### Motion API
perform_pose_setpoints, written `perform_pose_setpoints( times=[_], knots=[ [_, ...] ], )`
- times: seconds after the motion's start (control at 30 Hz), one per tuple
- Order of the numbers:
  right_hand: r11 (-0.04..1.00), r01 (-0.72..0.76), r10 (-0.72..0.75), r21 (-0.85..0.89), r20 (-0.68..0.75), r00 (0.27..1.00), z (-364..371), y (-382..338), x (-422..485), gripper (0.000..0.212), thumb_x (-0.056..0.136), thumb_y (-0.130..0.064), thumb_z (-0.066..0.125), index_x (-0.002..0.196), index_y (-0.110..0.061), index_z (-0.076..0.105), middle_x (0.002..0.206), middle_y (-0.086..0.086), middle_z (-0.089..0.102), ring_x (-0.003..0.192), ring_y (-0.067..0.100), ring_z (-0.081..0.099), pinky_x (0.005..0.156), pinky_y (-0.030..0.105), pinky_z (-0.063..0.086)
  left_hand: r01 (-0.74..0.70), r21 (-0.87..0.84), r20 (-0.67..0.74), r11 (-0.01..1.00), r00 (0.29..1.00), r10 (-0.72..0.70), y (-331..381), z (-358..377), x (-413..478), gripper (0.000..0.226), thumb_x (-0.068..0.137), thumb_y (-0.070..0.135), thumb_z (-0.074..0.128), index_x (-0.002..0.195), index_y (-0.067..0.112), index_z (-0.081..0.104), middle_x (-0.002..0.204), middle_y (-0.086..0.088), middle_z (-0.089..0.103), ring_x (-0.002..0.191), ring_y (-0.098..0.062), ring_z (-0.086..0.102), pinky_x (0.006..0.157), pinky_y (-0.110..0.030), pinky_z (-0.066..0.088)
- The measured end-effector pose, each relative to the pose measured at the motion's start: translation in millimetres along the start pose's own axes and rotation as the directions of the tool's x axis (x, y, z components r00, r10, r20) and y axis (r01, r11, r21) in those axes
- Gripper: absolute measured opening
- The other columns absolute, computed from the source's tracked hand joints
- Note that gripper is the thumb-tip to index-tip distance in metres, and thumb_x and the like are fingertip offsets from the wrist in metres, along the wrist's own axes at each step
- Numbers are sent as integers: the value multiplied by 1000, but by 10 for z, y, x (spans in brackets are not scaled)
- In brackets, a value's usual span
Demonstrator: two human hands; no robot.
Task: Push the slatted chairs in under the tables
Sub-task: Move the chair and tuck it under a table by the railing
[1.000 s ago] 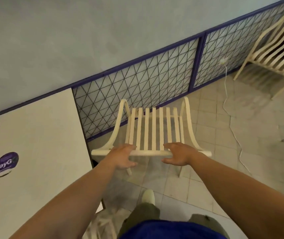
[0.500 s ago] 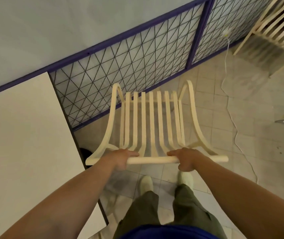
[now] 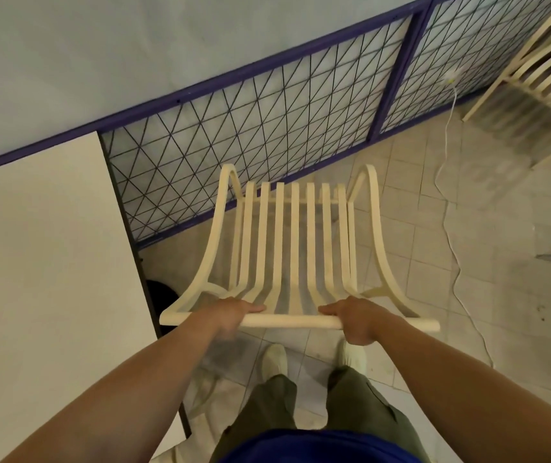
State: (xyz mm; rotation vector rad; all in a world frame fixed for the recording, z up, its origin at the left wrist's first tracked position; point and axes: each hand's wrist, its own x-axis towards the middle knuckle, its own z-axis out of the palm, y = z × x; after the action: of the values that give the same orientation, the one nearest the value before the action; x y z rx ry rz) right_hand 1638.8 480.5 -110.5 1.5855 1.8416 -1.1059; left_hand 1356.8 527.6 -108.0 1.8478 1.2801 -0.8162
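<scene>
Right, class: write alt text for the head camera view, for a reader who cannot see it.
A person's left hand and right hand grip the top rail of a cream slatted chair, seen from above. A white rectangular table stands to its left, a purple-framed wire mesh panel beyond it.

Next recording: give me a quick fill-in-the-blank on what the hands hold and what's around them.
The left hand and right hand both grip the top rail of the ____.
The table stands on the person's ____ side.
The cable trailing over the floor is ____.
Missing words: chair; left; white.
</scene>
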Motion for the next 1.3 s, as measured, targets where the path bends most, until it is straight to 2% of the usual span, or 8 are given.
perform_pose_setpoints(
  times=[0.1, 0.2, 0.37, 0.5, 0.73, 1.0, 1.13, 1.3],
  knots=[
    [999, 5, -6, -35, -7, 1000, -16, 121, -52, 78, 87, -6, 62, 151, -39, 32, 135, 2, 52, 112, 22, 57, 96, 33, 46, -5, -25, 5, 1000, 1000, 6, 152, 49, -15, 82, 96, 1, 52, 151, 56, 26, 138, -3, 49, 115, -24, 55, 97, -33, 44],
    [998, 10, -10, -62, -5, 1000, -61, 279, -76, 78, 87, -5, 62, 150, -42, 33, 135, 0, 52, 111, 21, 57, 96, 33, 47, -2, -47, -3, 999, 1000, 2, 326, 100, -13, 77, 97, 2, 49, 151, 53, 26, 138, -4, 50, 115, -25, 55, 90, -31, 42],
    [995, 23, -22, -98, 8, 1000, -167, 557, -96, 77, 88, -7, 61, 150, -44, 32, 138, -1, 50, 117, 22, 55, 99, 34, 43, 41, -119, -1, 992, 999, -42, 603, 197, 23, 75, 99, 4, 48, 152, 53, 27, 140, -5, 47, 115, -26, 55, 90, -30, 40],
    [987, 57, -53, -151, 32, 998, -279, 758, -97, 78, 88, -7, 62, 150, -43, 31, 137, 1, 50, 116, 22, 56, 98, 34, 44, 88, -134, -9, 987, 996, -90, 825, 284, 55, 78, 99, 5, 51, 151, 57, 22, 142, -4, 50, 116, -25, 57, 97, -33, 45],
    [963, 117, -100, -243, 79, 992, -485, 1111, -84, 77, 88, -8, 61, 150, -43, 32, 137, 1, 50, 118, 22, 54, 102, 37, 43, 143, -177, -42, 974, 987, -152, 1283, 399, 58, 86, 96, 0, 52, 153, 55, 18, 138, -4, 52, 112, -24, 58, 82, -28, 43],
    [935, 127, -102, -330, 92, 991, -581, 1301, -126, 74, 90, -11, 59, 150, -45, 30, 136, 0, 52, 115, 22, 56, 100, 37, 46, 137, -263, -43, 955, 987, -153, 1542, 480, 70, 87, 94, -1, 54, 153, 52, 19, 140, -3, 51, 108, -21, 58, 87, -29, 48],
    [944, 86, -84, -318, 23, 996, -569, 1319, -156, 66, 92, -15, 58, 147, -43, 36, 136, -1, 53, 115, 22, 56, 101, 39, 46, 103, -246, -43, 964, 992, -117, 1514, 468, 71, 85, 92, 4, 56, 154, 50, 20, 140, -4, 52, 112, -24, 59, 87, -31, 49],
    [944, 8, -35, -331, -76, 997, -505, 1332, -223, 57, 94, -22, 58, 145, -42, 41, 136, -2, 55, 114, 21, 59, 101, 41, 48, 72, -310, -14, 948, 997, -80, 1475, 459, 77, 82, 87, 21, 60, 154, 49, 21, 139, -2, 52, 104, -19, 57, 82, -29, 49]
  ],
)
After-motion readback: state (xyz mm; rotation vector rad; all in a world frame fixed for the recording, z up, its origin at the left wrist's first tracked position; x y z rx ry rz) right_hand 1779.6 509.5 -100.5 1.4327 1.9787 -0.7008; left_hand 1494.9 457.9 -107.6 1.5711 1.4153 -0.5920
